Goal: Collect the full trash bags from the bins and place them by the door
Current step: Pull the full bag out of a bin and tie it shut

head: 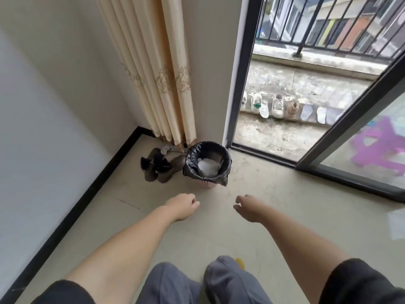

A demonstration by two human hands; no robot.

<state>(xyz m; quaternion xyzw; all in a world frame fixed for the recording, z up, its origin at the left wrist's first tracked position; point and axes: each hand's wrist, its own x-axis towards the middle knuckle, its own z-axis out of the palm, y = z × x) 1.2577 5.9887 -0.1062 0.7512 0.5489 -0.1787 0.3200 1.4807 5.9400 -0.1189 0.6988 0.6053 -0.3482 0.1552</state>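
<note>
A small pink bin (206,184) stands on the floor by the wall corner, lined with a black trash bag (192,159) folded over its rim. White rubbish (208,166) lies inside the bag. My left hand (183,206) reaches toward the bin from below left, fingers loosely curled and holding nothing. My right hand (247,207) stretches out beside it on the right, fingers slightly bent and apart, also holding nothing. Both hands are short of the bin and do not touch it.
A pair of dark shoes (157,165) lies left of the bin under the beige curtain (157,73). The sliding glass door (361,137) is open onto a balcony with several shoes (278,106) lined up. A black skirting board (87,194) runs along the left wall.
</note>
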